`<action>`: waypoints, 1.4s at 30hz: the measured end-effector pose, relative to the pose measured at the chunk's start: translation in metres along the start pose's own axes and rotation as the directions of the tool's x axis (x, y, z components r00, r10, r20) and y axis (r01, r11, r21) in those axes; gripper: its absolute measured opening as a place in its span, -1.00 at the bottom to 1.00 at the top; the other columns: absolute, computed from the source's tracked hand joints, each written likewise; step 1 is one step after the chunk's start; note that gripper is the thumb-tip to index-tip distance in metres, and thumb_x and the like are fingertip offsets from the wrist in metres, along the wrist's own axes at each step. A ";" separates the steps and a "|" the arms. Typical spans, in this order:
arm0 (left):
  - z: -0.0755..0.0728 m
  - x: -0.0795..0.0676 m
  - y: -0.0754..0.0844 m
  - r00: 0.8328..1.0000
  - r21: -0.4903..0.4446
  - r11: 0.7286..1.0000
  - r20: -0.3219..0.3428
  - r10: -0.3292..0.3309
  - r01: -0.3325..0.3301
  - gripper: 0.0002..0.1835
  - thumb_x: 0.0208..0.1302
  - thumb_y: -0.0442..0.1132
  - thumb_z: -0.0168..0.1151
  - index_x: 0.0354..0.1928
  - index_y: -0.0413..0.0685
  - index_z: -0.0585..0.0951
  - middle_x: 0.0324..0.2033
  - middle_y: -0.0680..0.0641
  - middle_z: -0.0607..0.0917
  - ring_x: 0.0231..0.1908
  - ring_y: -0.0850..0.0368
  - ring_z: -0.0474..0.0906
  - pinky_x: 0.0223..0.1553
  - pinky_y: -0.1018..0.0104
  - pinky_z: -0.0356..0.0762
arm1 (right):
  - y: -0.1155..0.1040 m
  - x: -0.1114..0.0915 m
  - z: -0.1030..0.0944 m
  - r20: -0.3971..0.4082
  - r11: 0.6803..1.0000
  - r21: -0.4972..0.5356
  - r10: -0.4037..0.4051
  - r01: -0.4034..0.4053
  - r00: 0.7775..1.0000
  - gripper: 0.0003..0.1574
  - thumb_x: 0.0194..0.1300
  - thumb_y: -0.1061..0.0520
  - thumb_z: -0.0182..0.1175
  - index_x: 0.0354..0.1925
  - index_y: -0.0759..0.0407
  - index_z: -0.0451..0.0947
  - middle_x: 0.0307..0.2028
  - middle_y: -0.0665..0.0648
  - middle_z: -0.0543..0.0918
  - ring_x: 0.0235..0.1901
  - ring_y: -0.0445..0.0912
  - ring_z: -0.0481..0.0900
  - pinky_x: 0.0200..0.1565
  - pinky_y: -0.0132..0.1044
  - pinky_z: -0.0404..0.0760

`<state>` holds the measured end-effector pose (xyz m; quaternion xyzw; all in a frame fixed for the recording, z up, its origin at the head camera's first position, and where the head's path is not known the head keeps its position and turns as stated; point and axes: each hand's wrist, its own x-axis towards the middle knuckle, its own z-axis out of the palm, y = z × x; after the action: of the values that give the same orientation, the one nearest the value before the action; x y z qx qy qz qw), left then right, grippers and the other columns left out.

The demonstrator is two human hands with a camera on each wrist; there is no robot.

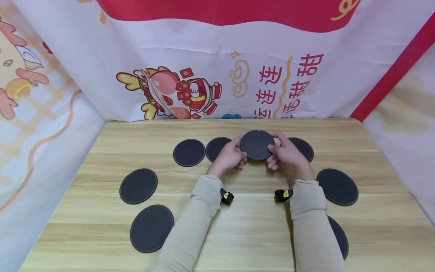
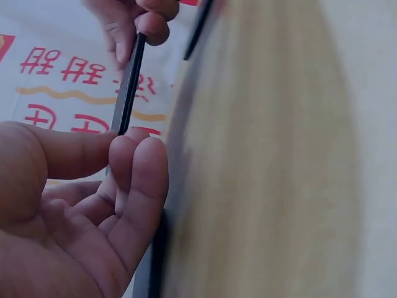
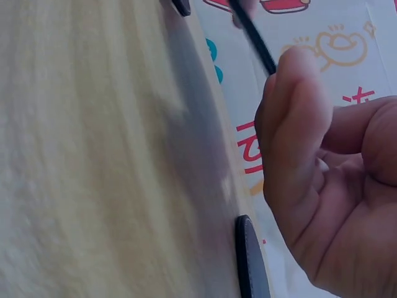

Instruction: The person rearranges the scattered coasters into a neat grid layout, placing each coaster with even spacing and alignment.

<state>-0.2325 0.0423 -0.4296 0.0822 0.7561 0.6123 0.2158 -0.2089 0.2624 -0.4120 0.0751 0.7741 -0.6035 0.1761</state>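
Both hands hold one round black coaster (image 1: 257, 144) with a stitched rim, near the far edge of the table. My left hand (image 1: 230, 155) pinches its left side between thumb and fingers. On the opposite side, my right hand (image 1: 285, 153) grips it, thumb over the face. The left wrist view catches the held coaster edge-on as a thin dark strip (image 2: 128, 93), raised off the wood. Just left of the left hand lie two matching coasters, one a flat disc (image 1: 189, 152), the other a partly covered disc (image 1: 215, 148). Behind the right hand another coaster (image 1: 304, 150) is partly hidden.
More black coasters lie flat on the wood-grain table (image 1: 251, 234): an upper-left one (image 1: 138, 186), a lower-left one (image 1: 151, 228), a right one (image 1: 337, 187), and one (image 1: 340, 240) partly behind the right sleeve. A printed cloth (image 1: 204, 41) hangs behind the far edge.
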 end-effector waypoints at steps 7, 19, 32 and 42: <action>0.008 0.000 -0.003 0.999 0.049 0.999 -0.052 -0.015 0.017 -0.16 0.33 -0.53 0.13 0.59 0.07 0.15 -0.55 -0.22 0.65 -0.67 0.11 0.49 -0.62 0.27 0.61 | 0.005 0.003 0.001 -0.007 0.998 -0.026 0.055 -0.055 0.998 -0.33 0.63 0.17 -0.12 0.56 -0.02 -0.05 -0.44 0.34 0.65 -0.58 0.03 0.68 -0.46 -0.14 0.71; -0.005 0.003 0.005 0.989 0.329 0.944 -0.145 0.020 0.029 -0.30 0.40 -0.37 0.11 0.56 -0.03 0.22 -0.45 -0.07 0.73 -0.42 0.05 0.62 -0.23 0.19 0.56 | 0.002 0.006 0.004 -0.021 0.993 -0.017 0.113 -0.113 0.993 -0.28 0.62 0.22 -0.16 0.59 0.06 -0.13 -0.42 0.34 0.67 -0.58 0.01 0.68 -0.46 -0.14 0.71; -0.011 0.002 0.005 0.990 0.610 0.793 -0.122 0.077 0.013 -0.54 0.48 -0.34 -0.05 0.29 0.16 0.62 0.28 0.01 0.56 0.29 -0.02 0.43 0.24 0.03 0.40 | 0.002 0.010 0.010 -0.042 0.985 -0.073 0.151 -0.154 0.988 -0.25 0.61 0.20 -0.10 0.61 0.03 -0.08 -0.44 0.32 0.68 -0.58 0.02 0.69 -0.47 -0.11 0.71; -0.010 0.001 0.004 0.992 0.622 0.782 -0.112 0.050 0.030 -0.55 0.47 -0.34 -0.06 0.22 0.14 0.68 0.26 0.04 0.58 0.31 0.01 0.41 0.29 0.09 0.36 | 0.001 0.014 0.017 -0.094 0.973 -0.189 0.119 -0.135 0.988 -0.24 0.58 0.21 -0.03 0.61 0.04 -0.01 -0.55 0.30 0.68 -0.63 0.03 0.68 -0.48 -0.06 0.71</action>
<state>-0.2384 0.0351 -0.4240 0.1152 0.9271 0.3335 0.1267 -0.2187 0.2453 -0.4215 0.1316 0.8297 -0.5086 0.1886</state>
